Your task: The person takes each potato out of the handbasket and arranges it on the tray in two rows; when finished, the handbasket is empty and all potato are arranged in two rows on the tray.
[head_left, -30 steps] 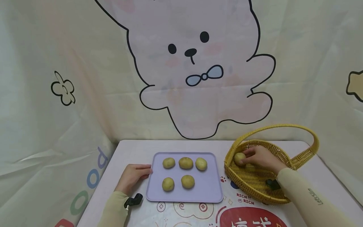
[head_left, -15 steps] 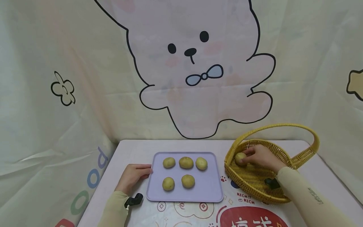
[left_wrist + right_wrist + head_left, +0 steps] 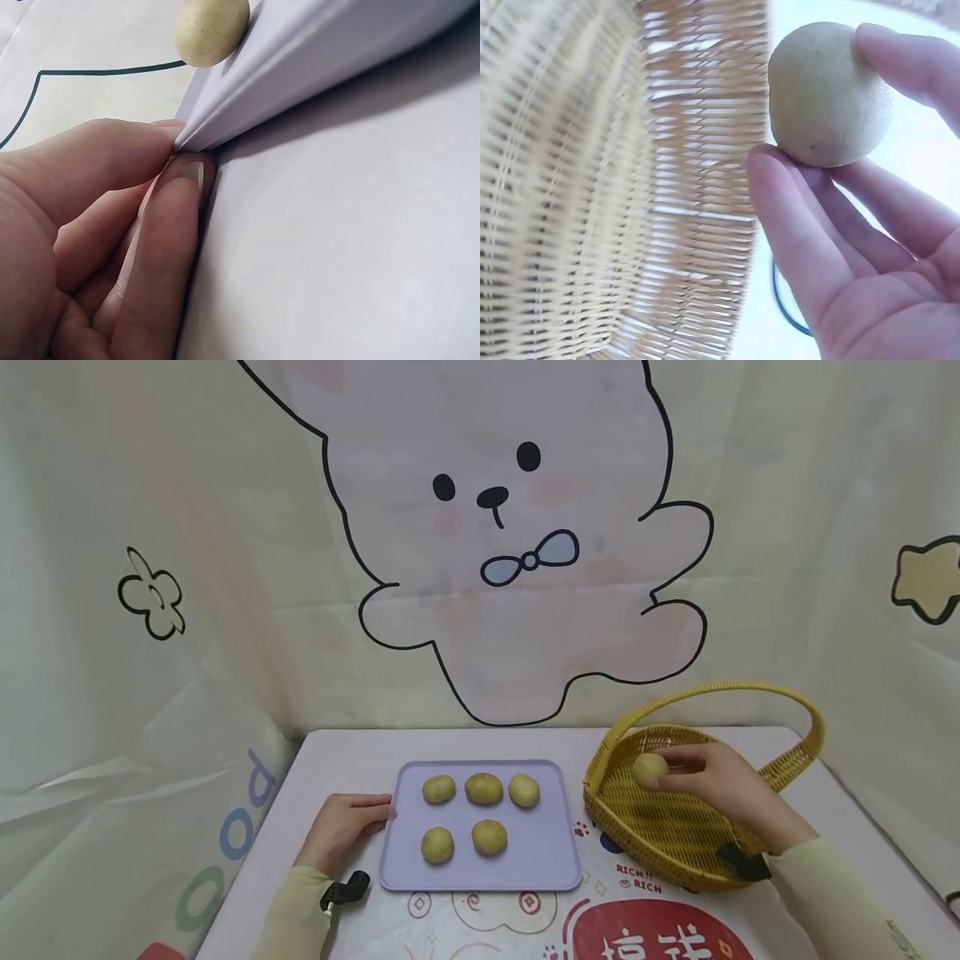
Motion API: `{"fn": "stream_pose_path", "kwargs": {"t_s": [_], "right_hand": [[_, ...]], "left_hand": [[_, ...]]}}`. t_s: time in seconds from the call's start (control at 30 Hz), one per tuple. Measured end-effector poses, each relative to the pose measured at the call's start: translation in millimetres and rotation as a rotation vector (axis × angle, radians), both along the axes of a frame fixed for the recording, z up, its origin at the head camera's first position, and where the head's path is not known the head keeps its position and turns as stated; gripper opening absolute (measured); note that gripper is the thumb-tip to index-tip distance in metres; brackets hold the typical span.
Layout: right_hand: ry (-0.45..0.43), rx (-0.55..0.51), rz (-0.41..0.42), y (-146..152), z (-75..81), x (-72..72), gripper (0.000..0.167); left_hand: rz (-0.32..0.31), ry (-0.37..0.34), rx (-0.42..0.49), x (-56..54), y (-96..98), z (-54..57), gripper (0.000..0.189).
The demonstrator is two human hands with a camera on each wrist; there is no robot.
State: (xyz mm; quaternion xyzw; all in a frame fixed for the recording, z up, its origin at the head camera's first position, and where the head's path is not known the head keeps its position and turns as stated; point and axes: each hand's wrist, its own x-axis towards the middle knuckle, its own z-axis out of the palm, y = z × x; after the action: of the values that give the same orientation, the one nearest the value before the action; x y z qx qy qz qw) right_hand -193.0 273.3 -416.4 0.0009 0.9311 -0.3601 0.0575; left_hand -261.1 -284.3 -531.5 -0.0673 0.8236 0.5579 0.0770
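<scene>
My right hand (image 3: pixel 723 781) holds a small round potato (image 3: pixel 649 770) between thumb and fingertips, over the yellow wicker basket (image 3: pixel 652 827). The right wrist view shows this potato (image 3: pixel 829 97) close up beside the woven wall. At the left side of the lilac tray (image 3: pixel 540 864), my left hand (image 3: pixel 337 831) pinches the rim; thumb and finger meet on its edge in the left wrist view. Several potatoes lie on the tray in two rows, among them a potato (image 3: pixel 483 788) in the middle of the back row and another potato (image 3: pixel 489 837) in front of it.
The basket's tall arched handle (image 3: pixel 720 687) rises over its back. A white table (image 3: pixel 337 760) with a printed red patch (image 3: pixel 652 931) lies underneath. Behind hangs a curtain (image 3: pixel 247 568) with a cartoon bear. A black wrist device (image 3: pixel 348 890) sits by my left sleeve.
The right hand has lifted the potato off the basket's inner side and moved it slightly right. The left hand stays at the tray. The whole head view has shifted a little.
</scene>
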Motion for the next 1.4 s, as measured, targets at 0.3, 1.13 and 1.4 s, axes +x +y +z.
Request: {"fn": "stream_pose_path", "kwargs": {"t_s": [0.3,1.13,1.4], "right_hand": [[0.041,-0.161,-0.007,-23.5,-0.3,36.1,0.065],[0.084,-0.229,0.137,-151.7,-51.8,17.2,0.058],[0.114,-0.116,0.155,-163.1,-60.9,14.9,0.056]], "left_hand": [[0.0,0.0,-0.018,0.3,-0.5,1.4,0.035],[0.02,0.001,0.019,0.0,3.4,1.2,0.031],[0.025,0.001,-0.006,0.2,1.9,2.2,0.031]]}}
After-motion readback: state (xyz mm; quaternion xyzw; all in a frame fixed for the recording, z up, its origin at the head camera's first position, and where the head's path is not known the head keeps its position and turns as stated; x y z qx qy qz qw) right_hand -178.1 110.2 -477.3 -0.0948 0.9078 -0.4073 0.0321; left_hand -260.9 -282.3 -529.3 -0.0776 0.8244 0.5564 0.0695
